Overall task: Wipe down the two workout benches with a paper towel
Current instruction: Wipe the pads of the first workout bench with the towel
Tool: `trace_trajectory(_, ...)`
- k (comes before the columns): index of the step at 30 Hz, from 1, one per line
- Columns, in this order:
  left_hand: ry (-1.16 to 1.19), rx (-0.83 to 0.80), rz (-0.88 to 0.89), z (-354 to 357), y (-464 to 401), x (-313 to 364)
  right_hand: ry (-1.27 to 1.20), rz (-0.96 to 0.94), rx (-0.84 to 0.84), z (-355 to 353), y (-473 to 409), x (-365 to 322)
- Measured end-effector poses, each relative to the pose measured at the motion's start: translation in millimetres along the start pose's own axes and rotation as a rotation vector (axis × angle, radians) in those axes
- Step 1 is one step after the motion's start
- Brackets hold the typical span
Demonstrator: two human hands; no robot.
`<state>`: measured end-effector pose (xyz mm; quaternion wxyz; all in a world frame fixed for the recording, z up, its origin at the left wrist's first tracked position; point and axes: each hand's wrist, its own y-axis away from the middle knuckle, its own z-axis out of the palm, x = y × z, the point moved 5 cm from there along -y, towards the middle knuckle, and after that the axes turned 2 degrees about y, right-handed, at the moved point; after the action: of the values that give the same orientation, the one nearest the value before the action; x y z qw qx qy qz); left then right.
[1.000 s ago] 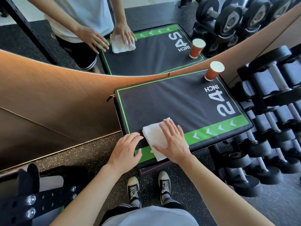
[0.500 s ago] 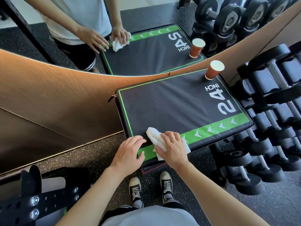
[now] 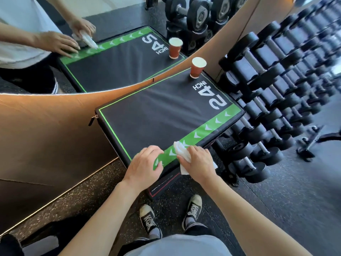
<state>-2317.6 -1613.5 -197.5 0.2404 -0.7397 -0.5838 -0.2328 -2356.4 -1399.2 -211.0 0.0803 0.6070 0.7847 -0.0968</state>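
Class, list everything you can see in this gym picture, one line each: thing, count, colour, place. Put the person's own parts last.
padded box: one, black with green stripe, marked 24 INCH, against the mirror
paper cup: one, red-brown, far corner of the box
paper towel: one, white, on the green stripe
dumbbells: many, black, racked to the right
mirror: one, wood-framed, behind the box
shoes: two, black, on speckled floor
left hand: resting on the box's near edge
right hand: holding the towel
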Motion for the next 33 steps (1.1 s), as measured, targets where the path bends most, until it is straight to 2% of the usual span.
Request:
trace_trajectory(6, 0.006, -0.059, 0.145, 28.0, -28.8, 62.5, -0.031, 0.172, 0.079, -44.8, 37.3, 53.8)
trace_trajectory(13, -0.009, -0.163, 0.309, 91.1, -40.4, 164.5, -0.033, 0.339, 0.175, -83.9, 119.8, 145.9)
trace_trajectory(17, -0.026, -0.211, 0.405, 139.1, -30.6, 226.6, -0.025, 0.385, 0.278, -99.8, 183.6, 202.3)
trace_trajectory(25, -0.080, -0.261, 0.528, 233.6, 1.8, 351.9, -0.021, 0.526, 0.325, -124.4, 314.3, 316.0)
trace_trajectory(33, -0.076, -0.398, 0.646, 299.0, 42.4, 455.7, -0.019, 0.733, 0.415, -149.8, 436.8, 378.1)
